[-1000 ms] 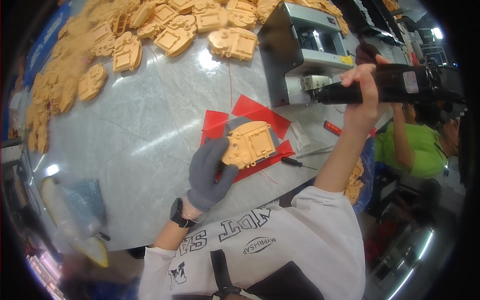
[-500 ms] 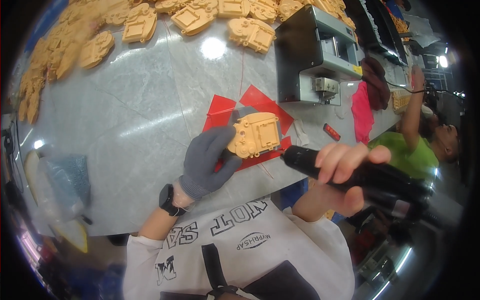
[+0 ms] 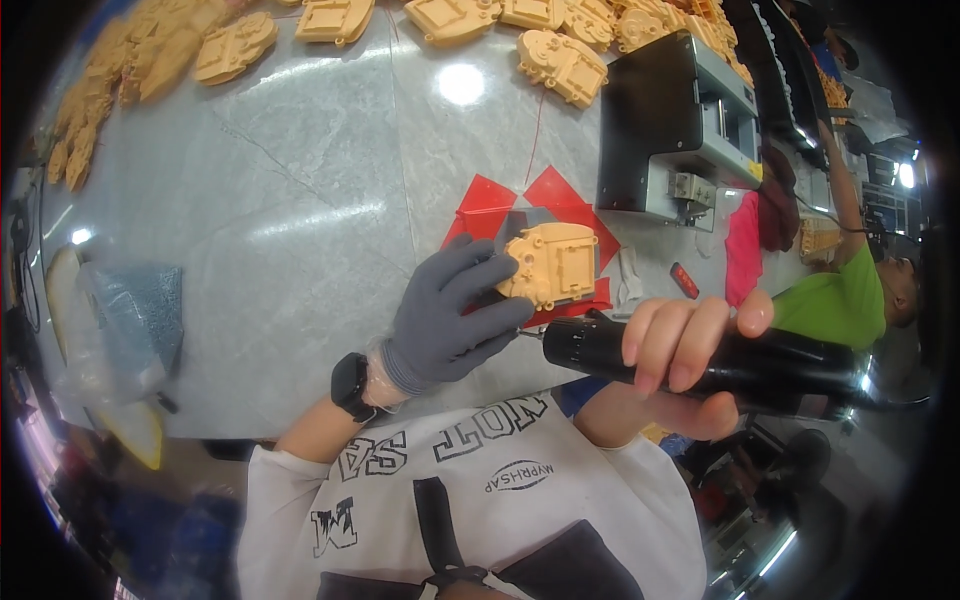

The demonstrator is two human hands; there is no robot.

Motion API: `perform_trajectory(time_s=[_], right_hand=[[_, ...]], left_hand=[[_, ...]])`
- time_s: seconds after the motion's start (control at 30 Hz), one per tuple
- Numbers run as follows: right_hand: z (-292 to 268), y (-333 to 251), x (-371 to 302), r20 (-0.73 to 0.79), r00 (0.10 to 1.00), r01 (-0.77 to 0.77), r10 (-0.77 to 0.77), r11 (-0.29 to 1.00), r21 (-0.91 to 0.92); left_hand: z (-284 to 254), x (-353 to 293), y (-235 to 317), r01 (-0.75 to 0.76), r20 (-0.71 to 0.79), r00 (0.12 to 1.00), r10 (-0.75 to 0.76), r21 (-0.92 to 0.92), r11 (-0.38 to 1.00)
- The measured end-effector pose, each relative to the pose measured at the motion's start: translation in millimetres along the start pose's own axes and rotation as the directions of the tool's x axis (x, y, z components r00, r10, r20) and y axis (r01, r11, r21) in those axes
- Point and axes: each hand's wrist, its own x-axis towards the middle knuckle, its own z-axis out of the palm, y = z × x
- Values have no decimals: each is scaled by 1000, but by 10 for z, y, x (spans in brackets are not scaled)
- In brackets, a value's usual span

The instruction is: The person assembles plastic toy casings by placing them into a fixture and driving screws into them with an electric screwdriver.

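Note:
A yellow plastic housing (image 3: 550, 268) with a raised square frame lies on a dark block (image 3: 524, 216), with red sheets (image 3: 481, 205) around it. My left hand (image 3: 445, 315), in a grey glove, is at its left side; one finger touches the housing's edge. The thumb and forefinger come together low at the tip of the screwdriver bit; what they pinch, if anything, is hidden. My bare right hand (image 3: 690, 350) grips a black electric screwdriver (image 3: 780, 370) held sideways, its bit pointing left at the gloved fingers, just below the housing.
Many similar yellow housings (image 3: 565, 65) lie along the table's far side. A black and grey machine (image 3: 655, 130) stands at the right, near a pink cloth (image 3: 742, 245) and a small red object (image 3: 684, 280). A plastic bag (image 3: 125, 330) lies at left. A co-worker (image 3: 835, 300) in green sits at right.
My left hand has let its grip on the housing loosen, and its thumb and forefinger have moved to the bit's tip. The screwdriver has swung left and lower. The whole view has shifted.

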Motion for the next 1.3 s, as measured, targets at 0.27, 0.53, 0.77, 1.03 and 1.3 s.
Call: perform_trajectory(time_s=[0.27,0.53,0.77,1.03,1.3], right_hand=[[33,52,-1,-84,996,34,-38,998,-53],[34,33,-30,-45,999,25,-29,997,-75],[65,24,-55,-104,992,64,-69,997,-50],[-96,-210,-103,-130,975,116,-178,915,-387],[-136,-169,-140,-136,981,64,-134,901,-430]], left_hand=[[-8,-23,2,40,10,999,-40,-23,999],[-22,-19,36,86,27,996,-86,-1,996],[9,-33,14,91,74,993,-90,-3,996],[52,-31,14,178,82,977,-197,203,963],[99,-4,-40,143,132,977,-165,159,977]])
